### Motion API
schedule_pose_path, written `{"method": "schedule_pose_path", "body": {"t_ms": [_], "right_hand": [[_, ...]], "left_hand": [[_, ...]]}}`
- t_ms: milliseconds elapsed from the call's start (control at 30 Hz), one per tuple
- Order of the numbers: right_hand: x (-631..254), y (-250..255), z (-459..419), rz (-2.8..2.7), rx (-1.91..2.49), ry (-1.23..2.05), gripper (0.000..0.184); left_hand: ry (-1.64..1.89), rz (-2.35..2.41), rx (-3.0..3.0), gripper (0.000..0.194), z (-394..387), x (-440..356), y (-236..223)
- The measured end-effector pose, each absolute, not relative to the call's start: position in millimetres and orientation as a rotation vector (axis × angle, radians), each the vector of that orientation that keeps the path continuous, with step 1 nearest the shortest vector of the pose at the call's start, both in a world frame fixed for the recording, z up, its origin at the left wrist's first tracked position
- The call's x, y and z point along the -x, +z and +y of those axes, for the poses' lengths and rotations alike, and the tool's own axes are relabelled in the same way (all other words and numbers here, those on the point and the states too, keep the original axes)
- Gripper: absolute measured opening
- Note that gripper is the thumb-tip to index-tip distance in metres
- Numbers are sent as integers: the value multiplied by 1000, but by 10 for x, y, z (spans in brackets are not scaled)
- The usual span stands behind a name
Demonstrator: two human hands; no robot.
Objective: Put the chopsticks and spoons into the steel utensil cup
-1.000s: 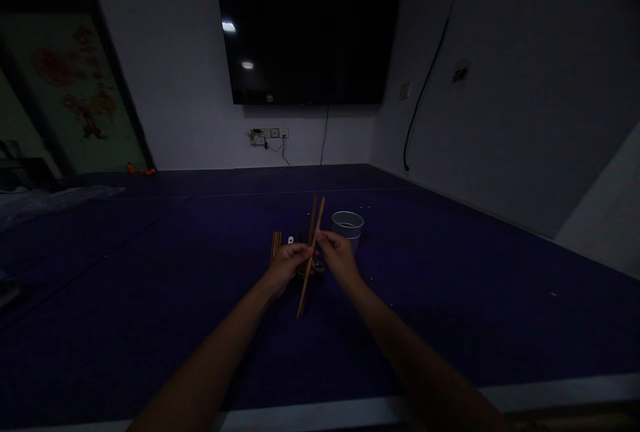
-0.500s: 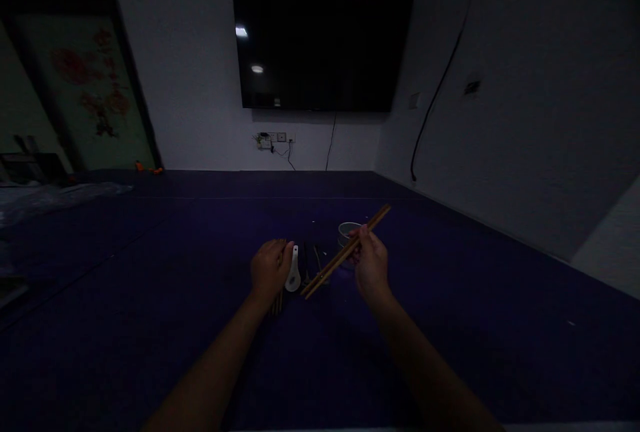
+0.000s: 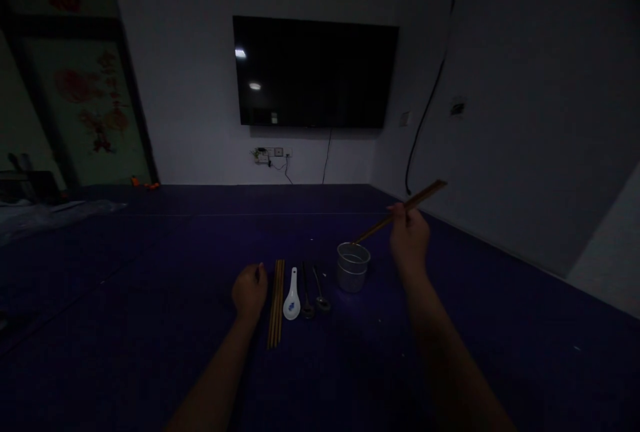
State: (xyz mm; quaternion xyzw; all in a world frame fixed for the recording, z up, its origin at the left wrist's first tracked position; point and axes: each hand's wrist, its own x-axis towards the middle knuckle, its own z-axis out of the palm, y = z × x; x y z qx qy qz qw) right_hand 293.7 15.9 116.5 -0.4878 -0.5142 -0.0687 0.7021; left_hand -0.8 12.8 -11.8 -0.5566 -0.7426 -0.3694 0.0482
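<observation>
My right hand (image 3: 410,239) grips wooden chopsticks (image 3: 425,193), held at a slant with their lower tips at the rim of a grey metal cup (image 3: 351,279). The cup stands upright on the purple surface. My left hand (image 3: 250,291) is curled closed beside a bundle of several wooden chopsticks (image 3: 276,305) lying side by side. It appears apart from them, with nothing seen in its fingers. Right of the bundle lie a white spoon (image 3: 291,305) with a blue mark, a dark metal spoon (image 3: 307,311) and a second metal spoon (image 3: 323,303).
The purple surface (image 3: 150,299) reaches back to the wall, where a black television (image 3: 315,72) hangs above sockets and cables. Clear plastic wrap (image 3: 65,217) lies at the far left, near an orange object (image 3: 151,187). A wall (image 3: 520,172) borders the right side.
My right hand has moved right and up with its chopsticks, turning their tips toward the cup. My left hand has moved off the bundled chopsticks to the left. The view has tilted upward.
</observation>
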Motion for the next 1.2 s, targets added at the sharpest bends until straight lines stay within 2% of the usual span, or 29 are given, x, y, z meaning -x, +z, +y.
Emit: {"method": "schedule_pose_path", "body": {"t_ms": [367, 633, 1200], "right_hand": [[-3017, 934, 582, -1499, 1299, -48, 50], [-3144, 698, 787, -1606, 1280, 96, 45], [-3189, 672, 857, -1737, 1326, 192, 39]], "left_hand": [[-942, -2481, 1671, 42, 166, -11, -84], [-810, -2467, 1768, 43, 201, -18, -82], [-897, -2398, 1807, 39, 100, 4, -104]]}}
